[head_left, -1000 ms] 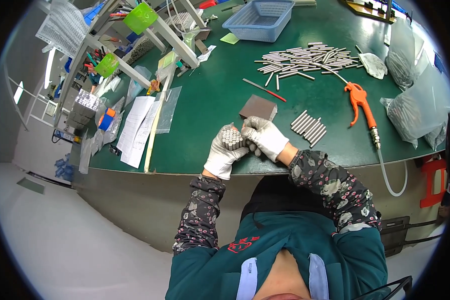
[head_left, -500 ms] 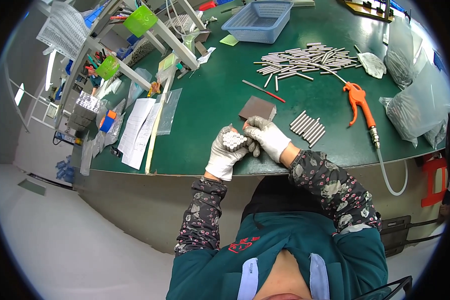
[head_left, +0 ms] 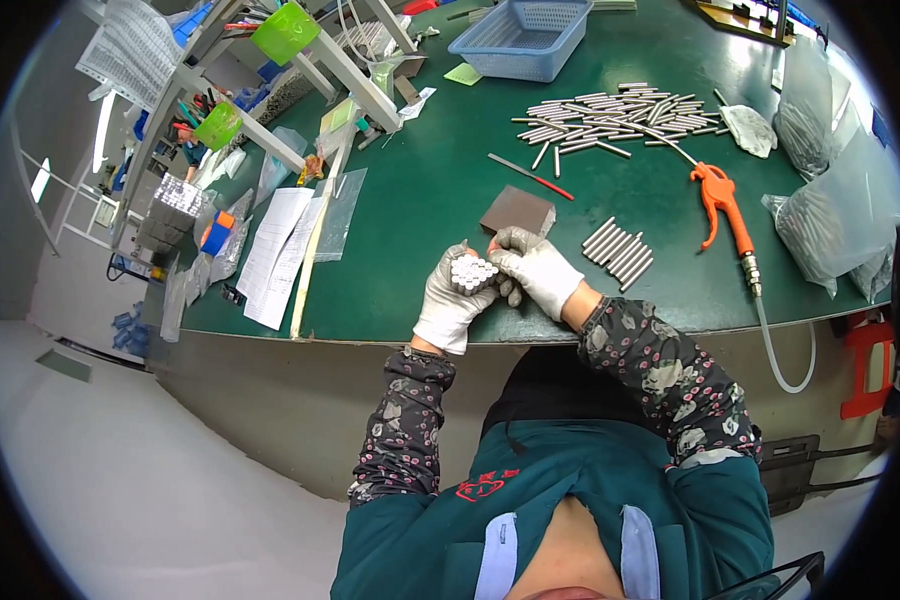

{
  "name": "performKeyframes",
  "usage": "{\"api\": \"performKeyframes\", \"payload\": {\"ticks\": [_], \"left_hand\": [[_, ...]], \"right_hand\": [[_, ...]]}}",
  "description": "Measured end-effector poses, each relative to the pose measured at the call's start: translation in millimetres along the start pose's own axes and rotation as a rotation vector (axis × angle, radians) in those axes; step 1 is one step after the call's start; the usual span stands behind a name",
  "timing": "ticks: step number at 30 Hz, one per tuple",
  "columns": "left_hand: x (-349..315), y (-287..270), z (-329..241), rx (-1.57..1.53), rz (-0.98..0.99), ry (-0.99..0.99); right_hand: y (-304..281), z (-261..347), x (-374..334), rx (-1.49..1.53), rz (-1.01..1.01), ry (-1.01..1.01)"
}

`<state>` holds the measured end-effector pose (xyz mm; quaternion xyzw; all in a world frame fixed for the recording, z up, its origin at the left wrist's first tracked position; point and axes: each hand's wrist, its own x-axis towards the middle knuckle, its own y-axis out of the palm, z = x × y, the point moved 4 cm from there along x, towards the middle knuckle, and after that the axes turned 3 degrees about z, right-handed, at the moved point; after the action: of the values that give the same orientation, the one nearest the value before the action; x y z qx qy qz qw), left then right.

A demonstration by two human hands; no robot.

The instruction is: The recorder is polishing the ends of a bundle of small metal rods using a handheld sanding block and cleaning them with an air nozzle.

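My left hand (head_left: 448,305), in a white glove with grey-stained fingers, is wrapped round a bundle of short metal pins (head_left: 472,273) above the table's near edge. The pins' round ends face up toward me, packed close together. From the right, my gloved right hand (head_left: 538,272) has its bent fingers against the bundle's side; the fingertips are partly hidden. Just beyond the hands lies a brown rectangular block (head_left: 517,211). A short row of loose metal pins (head_left: 618,254) lies side by side to the right of my right hand.
Farther back are a heap of metal pins (head_left: 620,118), a red-handled file-like tool (head_left: 542,181) and a blue basket (head_left: 518,45). An orange air gun (head_left: 718,208) with a hose lies right, near filled plastic bags (head_left: 835,215). Papers (head_left: 275,255) and a shelf frame (head_left: 360,90) stand left.
The bundle's pin ends now face me more squarely and look more even. Both hands keep nearly the same place around it; the whole view has shifted slightly.
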<state>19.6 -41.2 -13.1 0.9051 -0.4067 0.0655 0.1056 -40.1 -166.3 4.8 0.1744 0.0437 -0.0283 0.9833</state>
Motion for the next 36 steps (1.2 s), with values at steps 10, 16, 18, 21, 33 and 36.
{"api": "performKeyframes", "payload": {"ticks": [10, 16, 18, 21, 33, 36], "left_hand": [[11.9, -4.0, -3.2, 0.371, 0.03, 0.116], [9.1, -0.1, -11.4, 0.436, 0.075, 0.087], [8.3, -1.3, -10.2, 0.36, 0.021, -0.01], [6.8, -0.4, -10.3, 0.148, -0.016, -0.067], [5.7, 0.7, -13.4, -0.015, -0.06, -0.192], [6.1, 2.8, -17.3, -0.018, -0.047, -0.207]], "right_hand": [[7.4, 1.9, -1.6, -0.335, -0.139, -0.252], [9.2, 8.9, -2.4, -0.553, -0.158, -0.377], [10.3, 10.0, -1.4, -0.618, -0.101, -0.394], [12.8, 19.3, -6.8, -0.746, -0.082, -0.47], [8.9, 10.0, -4.3, -0.673, -0.072, -0.414], [9.5, 8.7, -2.7, -0.667, -0.088, -0.418]]}}
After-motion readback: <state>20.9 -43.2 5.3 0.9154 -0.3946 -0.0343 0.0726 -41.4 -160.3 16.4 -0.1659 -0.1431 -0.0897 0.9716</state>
